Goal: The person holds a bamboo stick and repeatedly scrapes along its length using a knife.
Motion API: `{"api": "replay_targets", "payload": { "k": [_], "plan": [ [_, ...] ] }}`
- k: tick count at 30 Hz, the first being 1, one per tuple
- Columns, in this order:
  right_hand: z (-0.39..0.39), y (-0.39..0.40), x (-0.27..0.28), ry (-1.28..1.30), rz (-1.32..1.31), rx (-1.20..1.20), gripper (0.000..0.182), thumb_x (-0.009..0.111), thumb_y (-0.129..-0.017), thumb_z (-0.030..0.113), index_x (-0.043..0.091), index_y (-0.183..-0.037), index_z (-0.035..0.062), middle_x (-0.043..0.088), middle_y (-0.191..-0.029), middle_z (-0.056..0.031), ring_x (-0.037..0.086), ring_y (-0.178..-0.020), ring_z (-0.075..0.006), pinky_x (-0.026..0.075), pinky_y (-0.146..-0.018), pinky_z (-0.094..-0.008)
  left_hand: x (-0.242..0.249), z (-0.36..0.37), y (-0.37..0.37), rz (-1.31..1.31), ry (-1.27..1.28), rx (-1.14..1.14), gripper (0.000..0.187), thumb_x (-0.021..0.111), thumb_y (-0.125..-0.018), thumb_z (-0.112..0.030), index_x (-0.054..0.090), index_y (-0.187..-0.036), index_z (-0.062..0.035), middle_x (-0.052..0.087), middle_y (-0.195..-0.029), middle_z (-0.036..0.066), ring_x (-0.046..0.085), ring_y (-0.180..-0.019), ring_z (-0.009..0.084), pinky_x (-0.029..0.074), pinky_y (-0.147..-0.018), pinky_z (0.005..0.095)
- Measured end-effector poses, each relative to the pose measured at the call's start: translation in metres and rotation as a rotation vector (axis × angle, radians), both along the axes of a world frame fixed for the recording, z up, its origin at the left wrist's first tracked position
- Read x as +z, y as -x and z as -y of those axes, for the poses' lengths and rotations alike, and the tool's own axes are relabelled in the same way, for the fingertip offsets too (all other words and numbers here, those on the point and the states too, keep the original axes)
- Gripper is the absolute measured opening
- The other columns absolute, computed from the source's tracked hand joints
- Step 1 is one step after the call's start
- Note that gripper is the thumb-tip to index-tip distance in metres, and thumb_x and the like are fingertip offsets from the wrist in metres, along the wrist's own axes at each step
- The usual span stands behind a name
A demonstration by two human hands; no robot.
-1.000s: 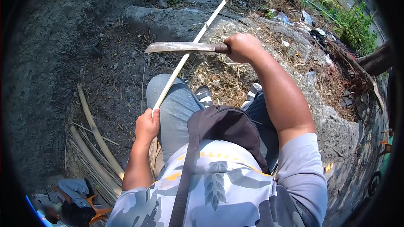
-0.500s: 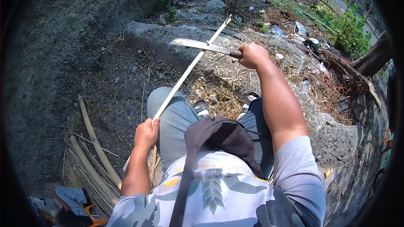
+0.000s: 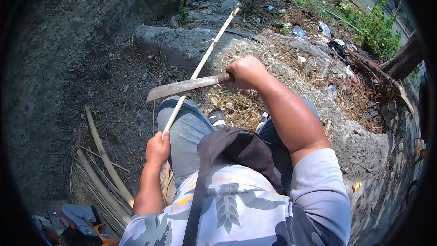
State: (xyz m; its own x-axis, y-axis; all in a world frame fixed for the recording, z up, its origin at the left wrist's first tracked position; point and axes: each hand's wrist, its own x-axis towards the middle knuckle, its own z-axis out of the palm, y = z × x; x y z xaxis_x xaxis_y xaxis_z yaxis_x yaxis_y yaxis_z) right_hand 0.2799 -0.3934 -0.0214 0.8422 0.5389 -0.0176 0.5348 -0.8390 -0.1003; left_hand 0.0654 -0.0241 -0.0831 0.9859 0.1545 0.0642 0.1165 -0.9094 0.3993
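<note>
Around a pale stick [image 3: 206, 53] the fingers of the left hand [image 3: 157, 149] are wrapped; around the handle [image 3: 224, 78] of a large knife [image 3: 182, 87] the right hand's fingers [image 3: 247, 72] are closed. The stick is slanted towards one o'clock, past the left knee [image 3: 167, 105], and is crossed by the blade; whether they touch cannot be told. The blade's tip is aimed near nine o'clock, with open dirt [image 3: 123, 91] beyond it. Room above the blade is bordered by a rocky edge [image 3: 175, 41] at eleven o'clock. The right elbow is bent towards four o'clock, knuckles upward; the left forearm is raised from seven. Bamboo poles [image 3: 105, 155] are laid at eight o'clock.
</note>
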Motion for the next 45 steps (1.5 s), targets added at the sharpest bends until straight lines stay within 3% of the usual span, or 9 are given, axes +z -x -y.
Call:
{"api": "replay_targets", "payload": {
  "k": [4, 11, 20, 25, 27, 30, 33, 39, 45],
  "plan": [
    [0.055, -0.029, -0.020, -0.303, -0.229, -0.522, 0.032, 0.070, -0.086, 0.026, 0.076, -0.116, 0.0167, 0.076, -0.111, -0.0164, 0.073, -0.106, -0.0338, 0.058, -0.093, -0.0465, 0.003, 0.004, 0.000, -0.026, -0.004, -0.021, 0.050, 0.055, -0.106, -0.044, 0.056, -0.080, -0.0026, 0.065, -0.074, 0.027, 0.063, -0.072, 0.0517, 0.047, -0.064, 0.0588],
    [0.050, -0.031, -0.037, -0.157, -0.163, -0.541, 0.037, 0.076, -0.083, 0.036, 0.076, -0.114, 0.0156, 0.076, -0.111, -0.0168, 0.072, -0.108, -0.0352, 0.056, -0.095, -0.0472, 0.010, 0.002, -0.004, -0.050, -0.061, -0.034, 0.048, 0.057, -0.106, -0.043, 0.056, -0.080, -0.0025, 0.065, -0.073, 0.027, 0.063, -0.072, 0.0520, 0.048, -0.064, 0.0590],
    [-0.005, -0.010, -0.019, 0.012, -0.106, -0.002, 0.022, 0.073, -0.083, 0.026, 0.076, -0.102, 0.0156, 0.077, -0.096, -0.0113, 0.076, -0.093, -0.0320, 0.060, -0.086, -0.0446, 0.006, 0.001, -0.002, -0.020, -0.021, -0.013, 0.047, 0.057, -0.105, -0.043, 0.055, -0.079, -0.0038, 0.064, -0.070, 0.026, 0.063, -0.069, 0.0516, 0.047, -0.062, 0.0593],
    [-0.008, -0.006, -0.012, 0.051, 0.059, 0.039, 0.015, 0.075, -0.077, 0.023, 0.077, -0.092, 0.0187, 0.077, -0.086, -0.0069, 0.076, -0.086, -0.0289, 0.057, -0.082, -0.0410, 0.000, -0.003, -0.001, 0.016, 0.020, -0.035, 0.049, 0.057, -0.105, -0.044, 0.055, -0.077, -0.0037, 0.062, -0.069, 0.026, 0.062, -0.068, 0.0516, 0.046, -0.060, 0.0585],
    [0.013, -0.020, -0.027, -0.094, 0.143, -0.068, 0.014, 0.073, -0.078, 0.024, 0.071, -0.087, 0.0139, 0.074, -0.082, -0.0130, 0.073, -0.079, -0.0363, 0.057, -0.075, -0.0482, 0.001, -0.004, 0.000, -0.019, 0.075, -0.025, 0.049, 0.056, -0.106, -0.043, 0.054, -0.078, -0.0030, 0.061, -0.069, 0.027, 0.061, -0.068, 0.0522, 0.045, -0.060, 0.0578],
    [0.059, -0.037, -0.029, -0.051, 0.101, -0.537, 0.020, 0.069, -0.085, 0.023, 0.074, -0.101, 0.0123, 0.077, -0.099, -0.0142, 0.075, -0.097, -0.0346, 0.058, -0.087, -0.0484, 0.001, -0.006, -0.001, -0.028, 0.035, -0.042, 0.049, 0.056, -0.106, -0.043, 0.055, -0.079, -0.0028, 0.062, -0.070, 0.026, 0.062, -0.070, 0.0518, 0.046, -0.061, 0.0581],
    [0.082, -0.044, -0.021, -0.337, -0.139, -0.974, 0.031, 0.067, -0.087, 0.027, 0.074, -0.113, 0.0117, 0.076, -0.115, -0.0179, 0.074, -0.105, -0.0364, 0.057, -0.093, -0.0499, 0.010, 0.002, -0.004, -0.033, -0.041, -0.043, 0.048, 0.056, -0.106, -0.043, 0.055, -0.079, -0.0028, 0.063, -0.070, 0.026, 0.063, -0.070, 0.0515, 0.047, -0.062, 0.0583],
    [0.077, -0.044, -0.010, -0.340, -0.166, -0.831, 0.030, 0.064, -0.090, 0.027, 0.074, -0.115, 0.0144, 0.076, -0.116, -0.0159, 0.072, -0.110, -0.0360, 0.056, -0.096, -0.0476, 0.004, 0.002, -0.004, -0.015, -0.046, -0.055, 0.046, 0.056, -0.106, -0.040, 0.054, -0.079, -0.0033, 0.064, -0.071, 0.026, 0.063, -0.070, 0.0508, 0.047, -0.062, 0.0583],
    [0.031, -0.032, -0.013, -0.152, -0.081, -0.344, 0.026, 0.066, -0.084, 0.020, 0.076, -0.107, 0.0146, 0.077, -0.105, -0.0142, 0.074, -0.104, -0.0345, 0.058, -0.092, -0.0459, -0.001, 0.002, -0.002, 0.010, -0.052, -0.036, 0.045, 0.055, -0.106, -0.040, 0.055, -0.080, -0.0029, 0.064, -0.072, 0.026, 0.063, -0.070, 0.0508, 0.047, -0.062, 0.0586]
  ]
}}
